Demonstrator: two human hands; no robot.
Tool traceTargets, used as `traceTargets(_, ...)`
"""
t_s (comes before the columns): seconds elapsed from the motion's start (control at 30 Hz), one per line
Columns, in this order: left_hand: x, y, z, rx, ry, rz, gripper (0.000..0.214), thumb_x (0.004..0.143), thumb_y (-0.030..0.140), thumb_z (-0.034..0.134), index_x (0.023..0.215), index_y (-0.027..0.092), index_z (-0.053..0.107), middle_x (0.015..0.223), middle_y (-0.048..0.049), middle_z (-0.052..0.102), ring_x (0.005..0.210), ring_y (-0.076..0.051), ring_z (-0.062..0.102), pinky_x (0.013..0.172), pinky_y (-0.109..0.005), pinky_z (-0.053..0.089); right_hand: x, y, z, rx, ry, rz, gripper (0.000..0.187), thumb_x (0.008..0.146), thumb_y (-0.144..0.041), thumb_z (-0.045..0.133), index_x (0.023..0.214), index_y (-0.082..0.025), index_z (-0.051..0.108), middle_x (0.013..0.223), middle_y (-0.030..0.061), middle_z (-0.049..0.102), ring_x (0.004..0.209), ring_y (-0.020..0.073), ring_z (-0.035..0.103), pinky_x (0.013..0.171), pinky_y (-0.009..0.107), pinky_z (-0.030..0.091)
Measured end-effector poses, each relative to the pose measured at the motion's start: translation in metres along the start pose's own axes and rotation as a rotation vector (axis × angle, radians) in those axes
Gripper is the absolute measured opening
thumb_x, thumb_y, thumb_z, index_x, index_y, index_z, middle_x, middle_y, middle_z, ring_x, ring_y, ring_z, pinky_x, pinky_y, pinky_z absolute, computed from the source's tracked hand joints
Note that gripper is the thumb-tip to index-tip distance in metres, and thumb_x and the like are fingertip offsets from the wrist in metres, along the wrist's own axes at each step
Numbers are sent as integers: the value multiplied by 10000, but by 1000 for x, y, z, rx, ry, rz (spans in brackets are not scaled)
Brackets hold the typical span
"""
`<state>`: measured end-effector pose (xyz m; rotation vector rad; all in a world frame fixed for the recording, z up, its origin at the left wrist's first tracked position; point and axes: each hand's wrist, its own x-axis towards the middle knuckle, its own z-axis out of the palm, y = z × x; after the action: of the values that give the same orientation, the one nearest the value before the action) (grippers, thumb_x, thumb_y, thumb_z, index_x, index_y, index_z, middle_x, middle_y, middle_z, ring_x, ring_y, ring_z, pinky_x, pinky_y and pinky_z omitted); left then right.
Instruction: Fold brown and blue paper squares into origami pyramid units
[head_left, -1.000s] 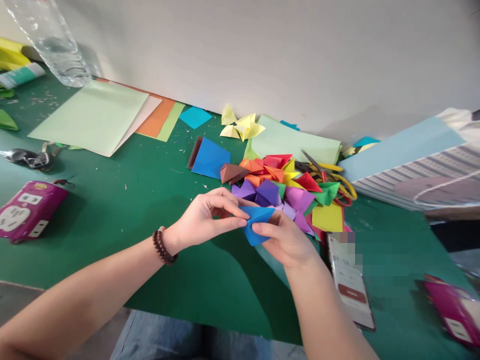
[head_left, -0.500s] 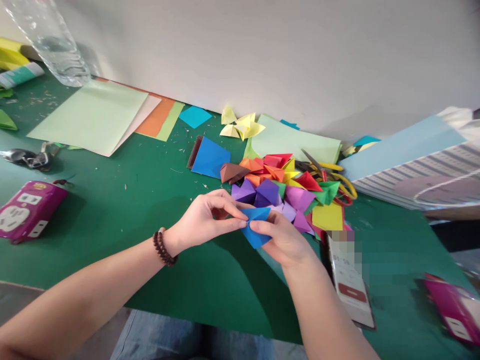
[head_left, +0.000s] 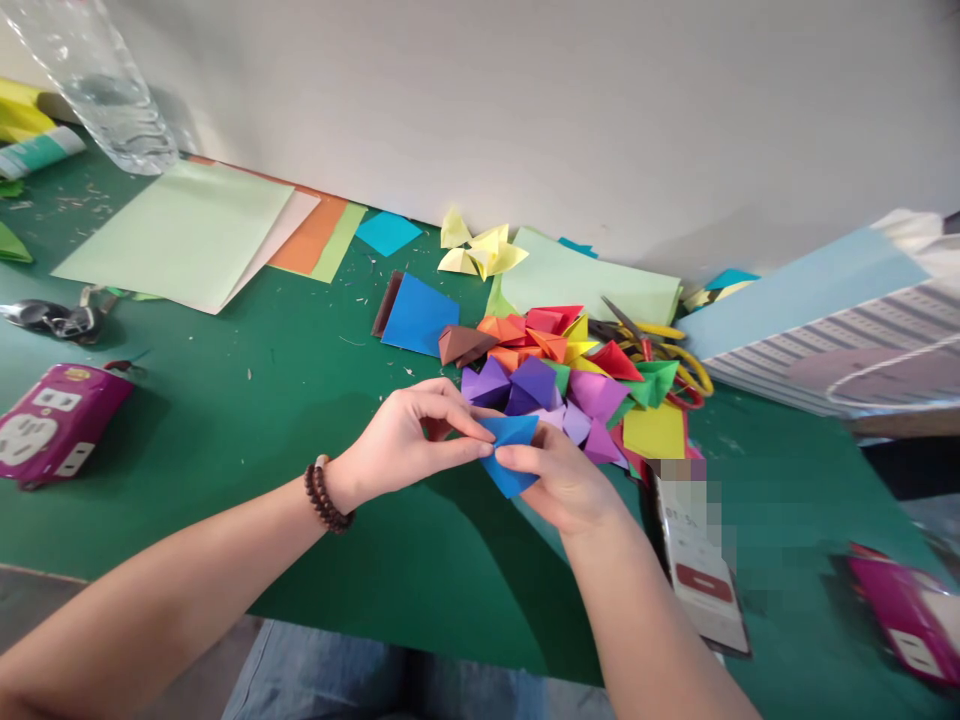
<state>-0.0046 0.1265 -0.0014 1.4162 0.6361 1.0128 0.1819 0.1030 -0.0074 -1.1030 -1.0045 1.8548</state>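
Observation:
A folded piece of blue paper [head_left: 511,474] is held between both hands over the green table [head_left: 300,400]. My left hand [head_left: 412,432] pinches its left edge between thumb and fingertips. From the right, my right hand [head_left: 564,478] grips it, thumb pressed on the front and fingers mostly hidden behind. Just beyond the hands lies a pile of folded paper pieces, among them a purple one [head_left: 531,385], a red one [head_left: 616,360] and a brown one [head_left: 463,344]. A stack of blue paper squares [head_left: 421,314] lies to their left.
Scissors [head_left: 682,365] lie behind the pile. At the right are a phone [head_left: 701,570], a paper bag [head_left: 817,320] and a magenta socket block [head_left: 904,615]. Leftward are another magenta socket block [head_left: 64,420], keys [head_left: 56,315], paper sheets [head_left: 180,235] and a water bottle [head_left: 120,110].
Both hands keep the same pinch on the blue paper. The view has shifted very slightly; nothing else has visibly moved.

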Motion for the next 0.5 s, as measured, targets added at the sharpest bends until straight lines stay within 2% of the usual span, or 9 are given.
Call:
traceTargets(0.13, -1, 0, 2, 30, 13, 10, 30, 760, 193, 746, 736, 178, 736, 764, -5, 538, 819, -162, 671, 763, -297, 542, 0, 0, 1, 12, 14, 17, 350, 620, -319, 799, 967, -286, 768, 1046, 43, 743, 1017, 284, 644, 942, 462, 473)
traceTargets(0.23, -2, 1, 2, 104, 33, 12, 65, 765, 207, 730, 718, 166, 713, 755, -15, 562, 766, -147, 644, 657, -253, 510, 1, 1, 1, 19, 30, 38, 340, 611, -329, 802, 946, -278, 771, 1005, 43, 751, 978, 279, 653, 923, 456, 476)
traceTargets(0.37, -3, 2, 2, 228, 35, 63, 44, 767, 180, 697, 725, 167, 700, 730, -10, 584, 617, -92, 525, 533, -216, 415, 2, 1, 4, 23, 66, 44, 318, 587, -329, 814, 898, -275, 777, 946, 32, 757, 941, 262, 659, 894, 421, 479)
traceTargets(0.5, -3, 0, 2, 253, 34, 99, 41, 766, 176, 686, 727, 171, 695, 725, -14, 599, 638, -102, 527, 548, -222, 412, 2, 1, 6, 26, 115, 31, 289, 568, -316, 823, 851, -280, 776, 897, 16, 758, 918, 244, 656, 881, 395, 481)
